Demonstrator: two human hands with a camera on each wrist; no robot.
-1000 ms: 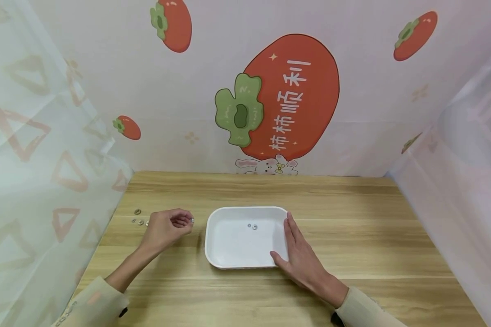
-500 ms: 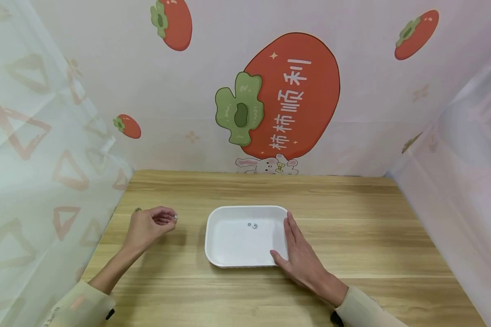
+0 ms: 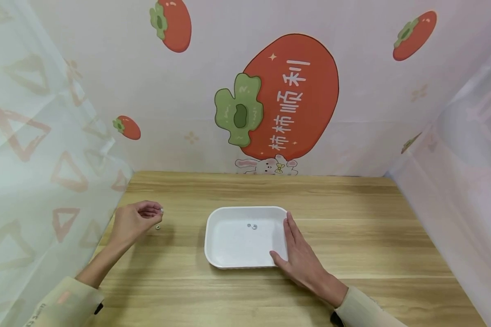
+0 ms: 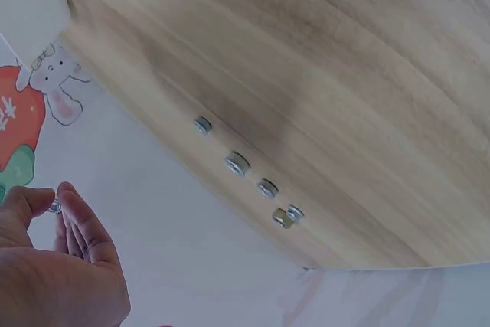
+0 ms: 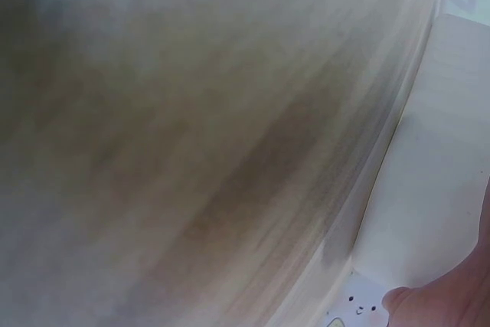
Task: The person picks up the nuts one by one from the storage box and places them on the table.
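My left hand (image 3: 130, 221) is raised over the table's left side. Between its thumb and fingertips it pinches a small silver nut (image 4: 54, 207), mostly covered by the fingers. Below, in the left wrist view, a row of small metal nuts lies on the wood: silver ones such as this nut (image 4: 237, 163), and a brass-coloured nut (image 4: 282, 218) against a silver one. A white rectangular tray (image 3: 241, 254) stands mid-table with two small silver nuts (image 3: 254, 226) inside. My right hand (image 3: 304, 261) rests along the tray's right side, fingers straight, thumb over the near rim.
The wood-grain table (image 3: 352, 227) reaches back to a wall sheet (image 3: 364, 122) printed with persimmons. Patterned white sheets (image 3: 37, 181) hang along the left and right sides.
My left hand has moved left, away from the tray, still pinching the silver nut. One nut on the table now shows beside the hand. My right hand and the tray have not moved.
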